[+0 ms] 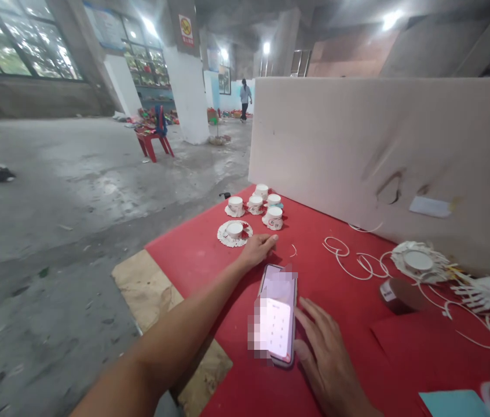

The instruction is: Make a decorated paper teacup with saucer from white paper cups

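Note:
A smartphone (pixel 277 324) with a lit screen and a keypad on it lies on the red table top (pixel 245 382), partly blurred. My right hand (pixel 327 353) rests along its right edge, fingers stretched out and holding nothing I can see. Beyond the phone's top end, my left hand (pixel 259 250) lies with its fingers curled in; whatever they may hold is hidden. Closest to it is a white round piece with a frilled, fringed rim (pixel 235 231). Several similar white cup-like pieces with ruffled bases (pixel 274 217) stand just behind.
At right lie thin white rings (pixel 370 266), a brown tape roll (pixel 401 295), a fringed white piece (pixel 419 260) and light-blue paper (pixel 453 403). A tall white board (pixel 336 145) borders the table's far side. A red chair (pixel 153 142) and a person (pixel 245 98) are farther off.

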A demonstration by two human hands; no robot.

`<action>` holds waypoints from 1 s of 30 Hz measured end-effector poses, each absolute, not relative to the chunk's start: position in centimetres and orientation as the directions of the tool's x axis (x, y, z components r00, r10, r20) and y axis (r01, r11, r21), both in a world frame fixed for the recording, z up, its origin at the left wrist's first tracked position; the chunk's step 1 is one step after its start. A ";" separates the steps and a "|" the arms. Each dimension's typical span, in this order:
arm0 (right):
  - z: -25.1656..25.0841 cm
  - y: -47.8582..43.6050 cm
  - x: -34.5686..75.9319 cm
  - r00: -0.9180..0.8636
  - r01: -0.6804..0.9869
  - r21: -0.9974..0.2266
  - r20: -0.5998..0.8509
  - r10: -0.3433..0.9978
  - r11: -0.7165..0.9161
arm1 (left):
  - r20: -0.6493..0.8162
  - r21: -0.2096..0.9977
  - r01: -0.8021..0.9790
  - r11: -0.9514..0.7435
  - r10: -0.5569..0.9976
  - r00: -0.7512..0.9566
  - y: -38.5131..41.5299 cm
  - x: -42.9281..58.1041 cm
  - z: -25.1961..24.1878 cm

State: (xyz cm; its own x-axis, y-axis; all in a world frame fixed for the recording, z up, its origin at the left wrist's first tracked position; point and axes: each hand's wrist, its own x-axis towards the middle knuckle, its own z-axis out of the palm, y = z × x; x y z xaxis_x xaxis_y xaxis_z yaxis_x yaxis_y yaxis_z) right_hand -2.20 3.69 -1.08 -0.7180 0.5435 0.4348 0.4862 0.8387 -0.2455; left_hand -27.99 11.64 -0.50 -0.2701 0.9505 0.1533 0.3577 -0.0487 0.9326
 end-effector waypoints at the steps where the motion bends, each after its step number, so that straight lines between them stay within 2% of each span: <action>1: -0.9 3.6 -2.1 -0.717 0.477 -0.266 0.435 0.546 0.838 | 0.148 0.934 0.355 -0.042 0.949 -0.277 11.6 -28.0 -0.5; 7: -0.4 3.5 -2.1 -0.673 0.467 -0.339 0.463 0.577 0.817 | 0.148 0.933 0.357 -0.042 0.951 -0.273 11.6 -27.8 -0.3; 15: -0.4 3.5 -2.4 -0.777 0.443 -0.221 0.388 0.495 0.869 | 0.179 0.920 0.384 -0.073 0.952 -0.248 11.4 -27.8 -0.1; 22: 0.9 3.7 -3.5 -0.762 0.456 -0.287 0.363 0.536 0.843 | 0.208 0.903 0.419 -0.094 0.950 -0.235 11.0 -27.6 0.3; 27: 1.4 4.6 -5.3 -0.747 0.434 -0.239 0.444 0.495 0.869 | 0.220 0.894 0.437 -0.098 0.946 -0.239 11.1 -27.7 0.2; 30: 0.8 4.8 -5.7 -0.778 0.402 -0.200 0.440 0.448 0.894 | 0.228 0.893 0.438 -0.106 0.945 -0.236 11.1 -27.7 0.1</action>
State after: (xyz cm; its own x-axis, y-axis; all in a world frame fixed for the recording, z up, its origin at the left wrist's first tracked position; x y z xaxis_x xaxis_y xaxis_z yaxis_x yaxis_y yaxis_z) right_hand -5.71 4.79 0.80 -0.7780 0.4482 0.4403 0.4016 0.8937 -0.2002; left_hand -27.68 11.15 0.12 -0.2356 0.9448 0.2275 0.4377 -0.1059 0.8929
